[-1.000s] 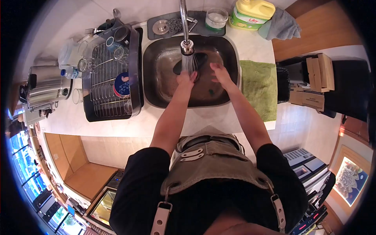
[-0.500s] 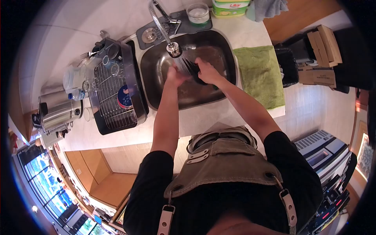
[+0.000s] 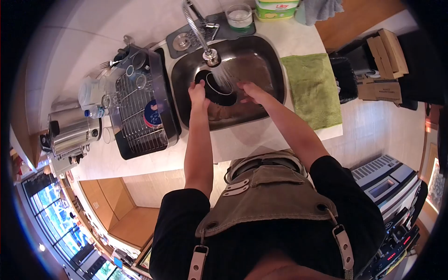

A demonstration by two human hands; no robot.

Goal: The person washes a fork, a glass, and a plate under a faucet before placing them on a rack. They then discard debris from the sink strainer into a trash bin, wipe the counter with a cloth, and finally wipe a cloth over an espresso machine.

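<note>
Inside the dark sink, a black dish-like object with a pale ring on it sits tilted under the running water; its exact kind is hard to make out. My left hand grips its left edge, fingers curled over the rim. To the right of the stream, my right hand is apart from the dish with its fingers spread. Water sprays down from the faucet head onto the dish.
Left of the sink stands a dish rack with glasses, cutlery and a blue-and-red item. A green towel lies on the right. Behind are a grey mat with a glass bowl and a green-yellow tub.
My hands have moved apart. The right hand has let go of the black dish, which now faces upward with its pale ring showing, while the left hand has moved left along with it.
</note>
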